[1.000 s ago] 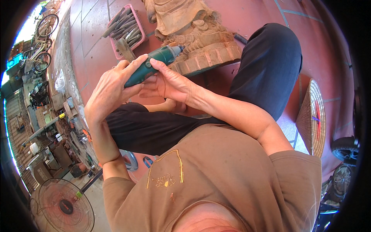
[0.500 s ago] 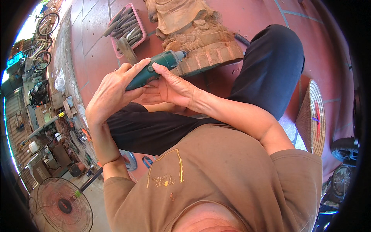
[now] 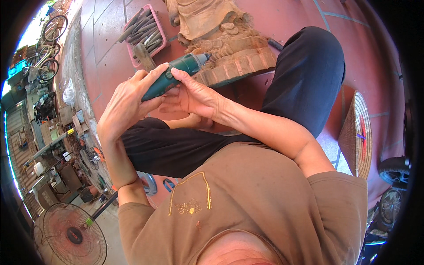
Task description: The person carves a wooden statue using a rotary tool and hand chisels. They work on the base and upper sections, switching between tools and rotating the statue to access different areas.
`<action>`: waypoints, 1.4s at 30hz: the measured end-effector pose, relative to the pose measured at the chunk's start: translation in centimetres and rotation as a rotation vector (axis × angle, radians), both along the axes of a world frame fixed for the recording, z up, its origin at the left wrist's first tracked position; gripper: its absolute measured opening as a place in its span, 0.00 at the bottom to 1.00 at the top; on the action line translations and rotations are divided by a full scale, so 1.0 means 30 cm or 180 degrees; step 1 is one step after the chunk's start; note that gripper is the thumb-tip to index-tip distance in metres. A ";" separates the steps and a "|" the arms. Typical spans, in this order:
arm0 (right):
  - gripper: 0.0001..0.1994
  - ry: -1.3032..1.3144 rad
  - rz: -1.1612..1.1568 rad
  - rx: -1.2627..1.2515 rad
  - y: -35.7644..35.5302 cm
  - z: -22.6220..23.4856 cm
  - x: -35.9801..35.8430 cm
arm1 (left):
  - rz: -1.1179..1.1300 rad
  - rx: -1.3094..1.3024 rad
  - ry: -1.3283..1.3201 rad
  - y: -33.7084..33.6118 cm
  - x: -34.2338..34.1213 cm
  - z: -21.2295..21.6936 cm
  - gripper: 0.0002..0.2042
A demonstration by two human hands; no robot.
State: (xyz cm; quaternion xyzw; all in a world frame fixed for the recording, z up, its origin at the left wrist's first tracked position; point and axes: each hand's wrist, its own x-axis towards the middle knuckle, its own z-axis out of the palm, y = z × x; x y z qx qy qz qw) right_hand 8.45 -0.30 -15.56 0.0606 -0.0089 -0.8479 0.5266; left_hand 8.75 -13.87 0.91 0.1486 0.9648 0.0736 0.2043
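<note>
A green handheld rotary tool (image 3: 184,65) with a grey collar and a dark tip is between my two hands, its nose angled up and to the right. My left hand (image 3: 126,99) wraps round the rear of its body, thumb side underneath. My right hand (image 3: 196,98) steadies the middle from the near side, thumb pressed on top and fingers beneath, partly hidden. Just beyond the tip stands a carved wooden statue (image 3: 221,46) with a draped figure and a scalloped base. From this view I cannot tell whether the tip touches the wood.
Left of the statue, a pink basket (image 3: 164,32) holds several dark-handled tools. My bent right knee (image 3: 316,57) rises beside the base, near a dark rod (image 3: 275,44). A conical hat (image 3: 360,137) leans at right; a standing fan (image 3: 73,234) is at lower left.
The rotary tool and both hands have shifted slightly, the nose moving a little up and left. My right knee has moved slightly left. The grip looks the same.
</note>
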 end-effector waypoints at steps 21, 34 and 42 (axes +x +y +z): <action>0.29 0.0071 0.0195 -0.0069 0.005 -0.009 0.044 | 0.0232 0.0046 -0.0248 0.003 0.031 0.014 0.35; 0.28 -0.0100 0.0209 -0.0173 -0.017 0.002 0.054 | 0.0189 0.0120 -0.0203 -0.013 0.046 0.021 0.34; 0.28 -0.0114 0.0185 -0.0196 -0.010 0.005 0.052 | 0.0192 0.0174 -0.0196 -0.013 0.044 0.019 0.35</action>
